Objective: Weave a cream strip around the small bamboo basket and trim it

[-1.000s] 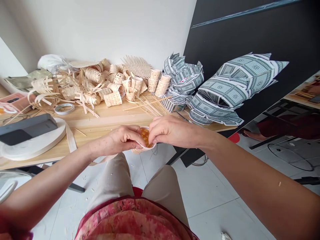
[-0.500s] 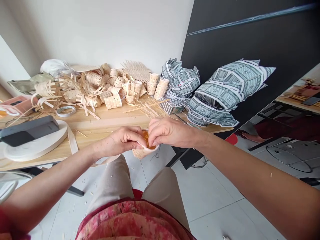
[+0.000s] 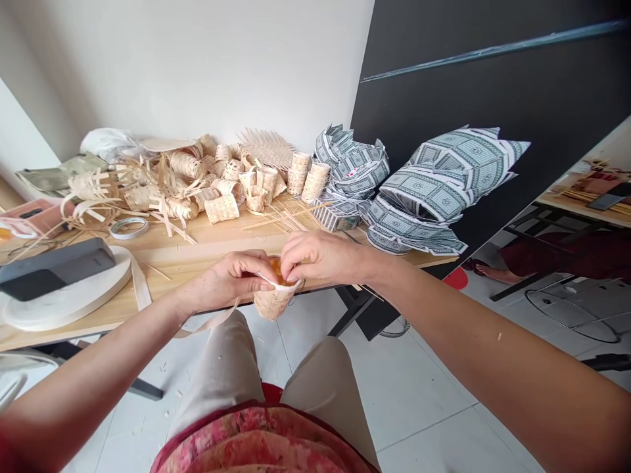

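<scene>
Fingers of the left hand and right hand were grasping the rim of a small, pale, woven bamboo basket containing glossy orange filling.

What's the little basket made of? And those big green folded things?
The little basket looks like woven strips of pale palm or bamboo, unpainted and dull; the crisscross weave shows. The green folded things look like printed paper, maybe glossy: thin sharp creases, white edges.
</scene>
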The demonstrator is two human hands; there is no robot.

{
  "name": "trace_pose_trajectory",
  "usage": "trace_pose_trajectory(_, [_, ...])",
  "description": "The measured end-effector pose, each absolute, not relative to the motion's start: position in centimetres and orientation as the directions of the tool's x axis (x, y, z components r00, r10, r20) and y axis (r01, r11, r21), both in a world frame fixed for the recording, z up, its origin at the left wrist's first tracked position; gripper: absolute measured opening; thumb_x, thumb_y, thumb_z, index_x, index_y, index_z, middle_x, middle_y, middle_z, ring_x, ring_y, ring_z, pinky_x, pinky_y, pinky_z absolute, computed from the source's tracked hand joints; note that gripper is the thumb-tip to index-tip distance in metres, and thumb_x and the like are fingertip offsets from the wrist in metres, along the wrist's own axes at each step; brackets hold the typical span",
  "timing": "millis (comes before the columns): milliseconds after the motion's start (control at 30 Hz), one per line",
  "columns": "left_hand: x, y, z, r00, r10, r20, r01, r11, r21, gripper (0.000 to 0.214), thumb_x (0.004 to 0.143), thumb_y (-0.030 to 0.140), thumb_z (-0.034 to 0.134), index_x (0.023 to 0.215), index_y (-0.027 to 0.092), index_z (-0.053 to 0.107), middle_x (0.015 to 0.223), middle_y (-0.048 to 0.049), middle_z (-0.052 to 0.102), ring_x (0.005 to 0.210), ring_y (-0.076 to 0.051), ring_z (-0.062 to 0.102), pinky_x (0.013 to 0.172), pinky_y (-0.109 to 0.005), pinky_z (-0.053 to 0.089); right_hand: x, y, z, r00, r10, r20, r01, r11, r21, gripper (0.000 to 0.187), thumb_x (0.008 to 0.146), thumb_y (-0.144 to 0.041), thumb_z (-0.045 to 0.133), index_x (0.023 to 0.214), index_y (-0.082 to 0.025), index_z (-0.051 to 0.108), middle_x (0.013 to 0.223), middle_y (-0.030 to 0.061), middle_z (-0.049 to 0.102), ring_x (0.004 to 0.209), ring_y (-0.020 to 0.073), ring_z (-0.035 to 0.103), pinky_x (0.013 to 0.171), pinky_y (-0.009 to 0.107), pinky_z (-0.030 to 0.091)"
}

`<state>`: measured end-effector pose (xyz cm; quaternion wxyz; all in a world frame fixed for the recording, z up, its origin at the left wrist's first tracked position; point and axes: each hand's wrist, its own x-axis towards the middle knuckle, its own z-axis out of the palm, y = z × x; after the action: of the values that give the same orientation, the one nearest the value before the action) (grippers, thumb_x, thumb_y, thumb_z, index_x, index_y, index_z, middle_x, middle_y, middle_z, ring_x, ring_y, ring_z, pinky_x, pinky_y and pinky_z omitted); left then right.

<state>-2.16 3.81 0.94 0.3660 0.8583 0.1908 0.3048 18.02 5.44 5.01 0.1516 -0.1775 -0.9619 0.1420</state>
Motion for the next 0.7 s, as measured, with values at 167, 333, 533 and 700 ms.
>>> trace_pose_trajectory(167, [-2.1, 3.8, 0.7, 0.699, 0.573, 0.428, 0.143, -0.698, 0.702, 0.022, 0.084, 0.03, 0.055, 0.082, 0.013, 0.068, 0.074, -0.0036, 0.06, 0.068, -0.01, 0.056, 0.063, -0.021, 0.046, 17.6, 5.8, 5.2, -0.931, 0.281, 0.231, 0.211, 0.934, -0.288, 0.018, 0.075, -0.003, 0.058, 0.067, -0.016, 0.067, 0.065, -0.0026, 0.064, 0.067, 0.0099, 0.051, 0.068, 0.023, 0.04])
trace_pose_trajectory(333, [-2.6, 3.6, 1.4, 0.598, 0.581, 0.552, 0.207, -0.777, 0.594, 0.023, 0.084, 0.031, 0.053, 0.081, 0.014, 0.068, 0.073, -0.004, 0.059, 0.068, -0.01, 0.057, 0.062, -0.022, 0.046, 17.8, 4.2, 5.7, -0.763, 0.312, 0.566, 0.357, 0.933, -0.033, 0.01, 0.08, -0.009, 0.058, 0.077, -0.014, 0.067, 0.085, 0.0045, 0.064, 0.081, 0.0139, 0.053, 0.074, 0.027, 0.042])
trace_pose_trajectory(533, [-2.3, 3.7, 1.8, 0.521, 0.639, 0.565, 0.287, -0.755, 0.589, 0.025, 0.082, 0.034, 0.055, 0.076, 0.014, 0.069, 0.067, -0.0022, 0.057, 0.062, -0.01, 0.054, 0.057, -0.02, 0.044, 16.8, 2.2, 3.3, -0.732, 0.172, 0.659, 0.451, 0.848, 0.28, 0.026, 0.089, -0.012, 0.045, 0.071, -0.013, 0.064, 0.067, 0.0028, 0.058, 0.067, 0.0127, 0.046, 0.063, 0.024, 0.039])
trace_pose_trajectory(700, [-1.6, 4.0, 1.3, 0.507, 0.676, 0.535, 0.278, -0.716, 0.641, 0.027, 0.081, 0.038, 0.056, 0.074, 0.016, 0.07, 0.066, -0.0026, 0.058, 0.063, -0.011, 0.055, 0.057, -0.02, 0.043, 16.6, 2.5, 2.5, -0.735, 0.116, 0.668, 0.49, 0.771, 0.406, 0.029, 0.087, -0.01, 0.047, 0.063, -0.016, 0.06, 0.062, 0.0001, 0.054, 0.062, 0.0117, 0.043, 0.059, 0.025, 0.036])
